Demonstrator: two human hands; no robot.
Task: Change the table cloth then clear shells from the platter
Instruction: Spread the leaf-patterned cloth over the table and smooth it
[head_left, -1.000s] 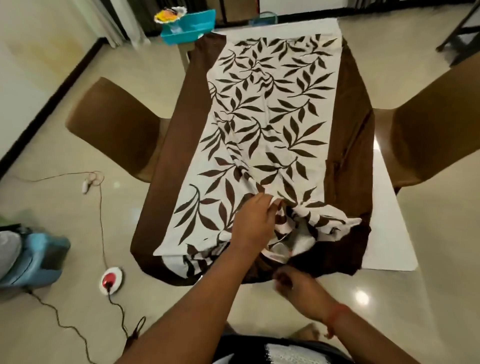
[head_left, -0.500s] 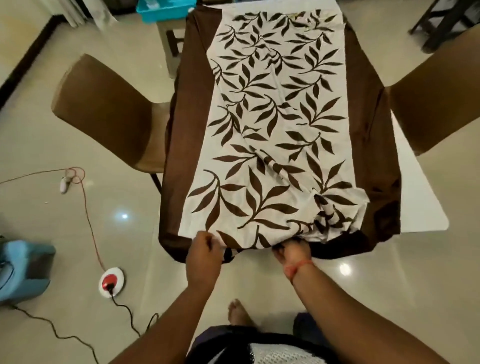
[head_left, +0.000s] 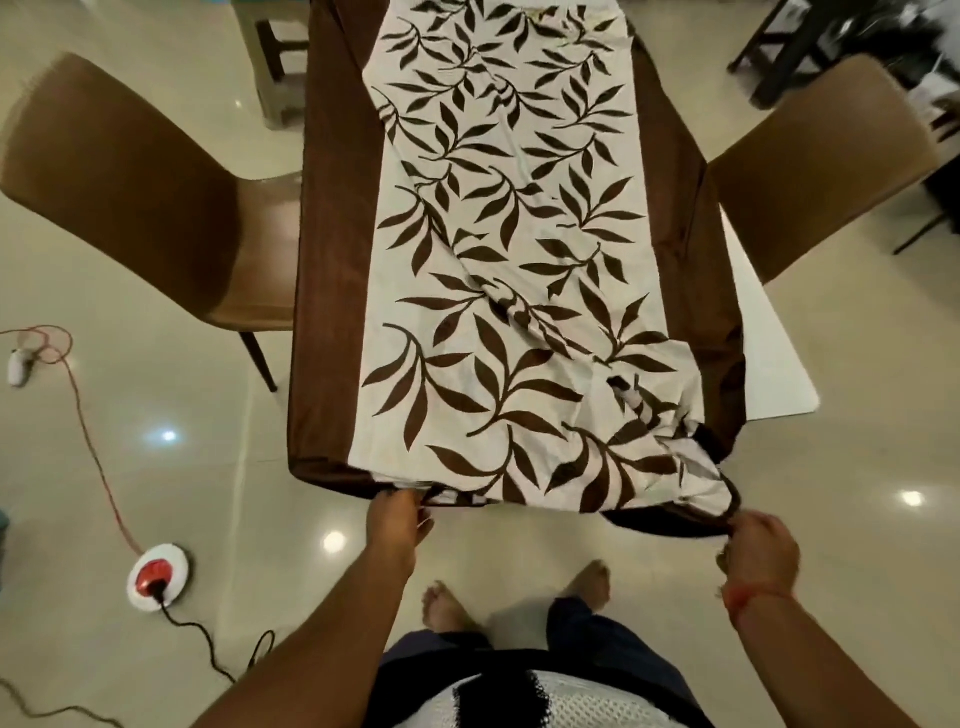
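1. A cloth (head_left: 498, 249) is spread lengthwise over a white table (head_left: 769, 332); its middle panel is cream with dark brown leaves, and plain brown bands run down both long sides.
2. The near edge of the cloth is held at two places by a person standing at the table's near end.
3. The left hand (head_left: 397, 522) is closed on the hem near the near left corner, with the fingers curled around a small fold of fabric.
4. The right hand (head_left: 761, 548) is closed on the brown border at the near right corner, which is drawn out past the table end and hangs in a dark loop between the hand and the table.
5. The fabric is bunched and creased toward the near right corner, and a diagonal wrinkle is seen across the leaf panel.
6. A strip of bare table is left uncovered along the right side.
7. A red thread is worn on the right wrist.
8. Two brown chairs are seen, a left chair (head_left: 135, 208) and a right chair (head_left: 826, 171), each just beside a long side of the table.
9. A round white socket (head_left: 156, 577) with a red centre lies on the tiled floor (head_left: 156, 467) at the left, with a black cord and a red wire running from it.
10. Two bare feet are visible below the hands.
11. No platter or shells can be made out.
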